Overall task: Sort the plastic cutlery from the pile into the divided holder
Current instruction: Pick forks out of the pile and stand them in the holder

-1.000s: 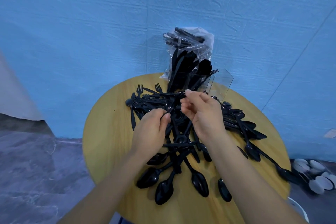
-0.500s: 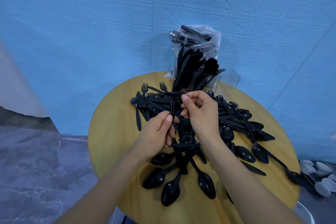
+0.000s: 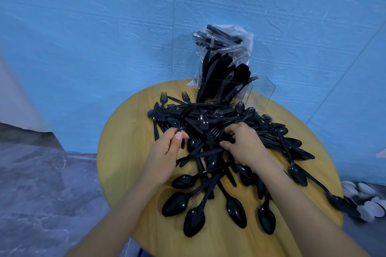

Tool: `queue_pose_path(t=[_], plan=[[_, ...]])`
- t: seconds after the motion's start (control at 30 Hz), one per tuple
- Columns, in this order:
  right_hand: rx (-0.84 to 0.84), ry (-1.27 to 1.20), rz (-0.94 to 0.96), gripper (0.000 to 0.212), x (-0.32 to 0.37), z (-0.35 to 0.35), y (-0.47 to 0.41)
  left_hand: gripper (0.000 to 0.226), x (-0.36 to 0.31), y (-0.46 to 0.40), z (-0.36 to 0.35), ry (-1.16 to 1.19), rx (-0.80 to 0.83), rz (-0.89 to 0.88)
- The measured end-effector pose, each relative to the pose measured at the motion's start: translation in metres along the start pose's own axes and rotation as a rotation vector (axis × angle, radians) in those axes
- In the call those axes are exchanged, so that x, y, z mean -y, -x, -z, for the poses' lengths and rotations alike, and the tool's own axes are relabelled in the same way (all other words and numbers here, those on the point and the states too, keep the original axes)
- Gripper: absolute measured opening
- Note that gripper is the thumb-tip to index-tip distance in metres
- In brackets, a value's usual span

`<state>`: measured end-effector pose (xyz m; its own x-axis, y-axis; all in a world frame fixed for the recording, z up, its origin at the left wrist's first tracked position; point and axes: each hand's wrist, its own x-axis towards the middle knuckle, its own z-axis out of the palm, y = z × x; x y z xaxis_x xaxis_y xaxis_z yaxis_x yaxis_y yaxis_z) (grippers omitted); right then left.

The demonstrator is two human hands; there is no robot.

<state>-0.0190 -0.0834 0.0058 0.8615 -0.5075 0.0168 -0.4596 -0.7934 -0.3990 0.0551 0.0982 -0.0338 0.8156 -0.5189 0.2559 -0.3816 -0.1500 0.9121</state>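
The left hand [image 3: 167, 148] pinches a fork [image 3: 183, 116] upright, ready for the divided holder [image 3: 261, 92] at 12 o'clock — the right hand [image 3: 240, 142] claws half-curled into the pile [image 3: 219, 152] on the surface [image 3: 123, 152], seeking another.

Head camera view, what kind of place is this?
Probably a makeshift indoor work or recording spot, not a kitchen: a small round wooden table against a wrinkled blue wall covering, with grey marble-look flooring.

No text, label, brand, number or sign can be read anywhere in the head view; nothing in it bears legible writing.
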Motion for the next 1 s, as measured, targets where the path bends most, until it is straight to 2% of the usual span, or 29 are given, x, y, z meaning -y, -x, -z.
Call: queue_pose_path(t=[0.13,0.3,0.63,0.8,1.0], plan=[[-0.063,0.002,0.053,0.051,0.004,0.003,0.001,0.036,-0.001,0.005,-0.002,-0.015,-0.030,-0.035],[0.161,-0.016,0.056,0.070,0.015,0.000,-0.004,0.031,0.002,0.006,-0.004,-0.063,-0.034,-0.049],[0.138,-0.048,0.106,0.038,0.005,0.000,-0.015,0.027,0.001,0.006,-0.006,-0.098,-0.031,-0.063],[0.110,-0.111,0.140,0.005,0.002,0.005,-0.013,0.028,-0.002,0.006,-0.007,-0.090,-0.040,-0.061],[0.052,-0.170,0.169,0.012,0.004,0.016,-0.007,0.032,-0.002,0.006,-0.007,-0.070,-0.054,-0.062]])
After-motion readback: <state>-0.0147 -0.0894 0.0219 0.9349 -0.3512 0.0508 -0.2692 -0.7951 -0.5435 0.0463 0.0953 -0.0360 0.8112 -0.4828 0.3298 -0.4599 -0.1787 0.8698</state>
